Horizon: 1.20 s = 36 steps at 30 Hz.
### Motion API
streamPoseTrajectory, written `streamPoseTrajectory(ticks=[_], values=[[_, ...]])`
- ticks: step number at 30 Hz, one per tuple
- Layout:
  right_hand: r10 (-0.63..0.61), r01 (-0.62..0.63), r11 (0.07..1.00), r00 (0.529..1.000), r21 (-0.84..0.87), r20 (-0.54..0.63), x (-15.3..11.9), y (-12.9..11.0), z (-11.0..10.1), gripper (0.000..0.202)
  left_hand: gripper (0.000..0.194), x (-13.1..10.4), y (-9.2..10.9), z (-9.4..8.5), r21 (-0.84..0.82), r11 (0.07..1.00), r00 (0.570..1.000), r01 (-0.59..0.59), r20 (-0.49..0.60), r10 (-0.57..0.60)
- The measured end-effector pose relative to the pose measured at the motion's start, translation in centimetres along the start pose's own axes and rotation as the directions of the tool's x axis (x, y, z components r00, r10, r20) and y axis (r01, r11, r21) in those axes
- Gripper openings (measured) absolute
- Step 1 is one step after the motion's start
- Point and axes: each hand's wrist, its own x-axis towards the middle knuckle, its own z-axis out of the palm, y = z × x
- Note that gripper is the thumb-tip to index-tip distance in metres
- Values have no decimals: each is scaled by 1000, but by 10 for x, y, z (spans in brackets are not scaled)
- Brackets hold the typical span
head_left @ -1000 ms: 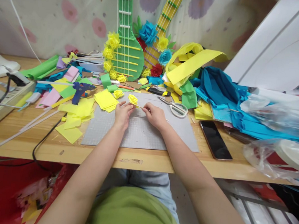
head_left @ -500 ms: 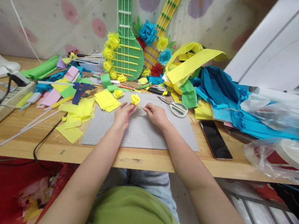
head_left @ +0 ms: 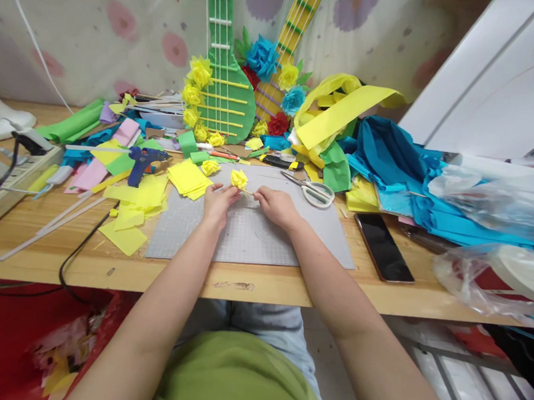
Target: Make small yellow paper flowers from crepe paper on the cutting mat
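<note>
Over the grey cutting mat (head_left: pixel 254 245), a yellow crepe-paper flower (head_left: pixel 239 179) is held up between my hands. My left hand (head_left: pixel 218 205) is closed, its fingertips pinching at the flower's base. A thin stick (head_left: pixel 249 193) runs from beneath the flower to my right hand (head_left: pixel 276 207), whose fingers are closed on its far end. Another yellow paper flower (head_left: pixel 210 168) lies at the mat's upper left edge, beside a stack of yellow paper squares (head_left: pixel 188 179). White-handled scissors (head_left: pixel 317 195) rest on the mat, right of my right hand.
Left are a blue glue gun (head_left: pixel 141 164), loose yellow paper (head_left: pixel 128 238) and a power strip (head_left: pixel 14 180). A phone (head_left: pixel 384 247) lies right of the mat. Behind stand a green paper guitar (head_left: pixel 229 98) and a yellow one (head_left: pixel 296 27). Blue crepe paper (head_left: pixel 391 154) is heaped at right.
My right hand has shifted slightly down, still on the stick. The flower stays in my left fingers, almost unmoved. The whole view has drifted a little.
</note>
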Motion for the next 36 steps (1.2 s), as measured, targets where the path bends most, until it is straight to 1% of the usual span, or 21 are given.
streamPoseTrajectory(ticks=[4, 6, 9, 13, 18, 23, 28, 33, 36], values=[[-15, 15, 1000, 1000, 13, 2, -1, -1, 1, 31, 47, 2, 0, 1, 46, 999, 998, -3, -56, 5], [-28, 28, 999, 999, 38, -21, -1, -1, 3, 30, 50, 2, 0, 1, 76, 997, 998, -1, -70, 6], [-46, 53, 995, 996, 88, -82, -1, 1, 7, 27, 52, 2, 2, -1, 104, 995, 998, 5, -64, 2], [-42, 54, 994, 992, 95, -119, -1, 2, 9, 24, 54, 2, 3, -4, 54, 998, 999, 38, -35, -36], [-31, 44, 994, 992, 102, -123, -1, 2, 10, 25, 55, 2, 2, -5, 9, 998, 998, 60, 3, -60], [-40, 56, 991, 992, 123, -122, -1, 2, 10, 24, 55, 3, 1, -5, 38, 999, 999, 32, -2, -32], [-72, 92, 980, 990, 175, -117, 0, 1, 9, 24, 59, 5, 1, -5, 99, 995, 1000, 26, -9, -26], [-86, 107, 970, 991, 220, -102, 0, -1, 8, 25, 62, 6, 1, -3, 93, 995, 999, 29, -29, -26], [-73, 93, 970, 992, 225, -99, 0, -2, 8, 25, 62, 7, 1, -4, 91, 996, 1000, 7, -15, -6]])
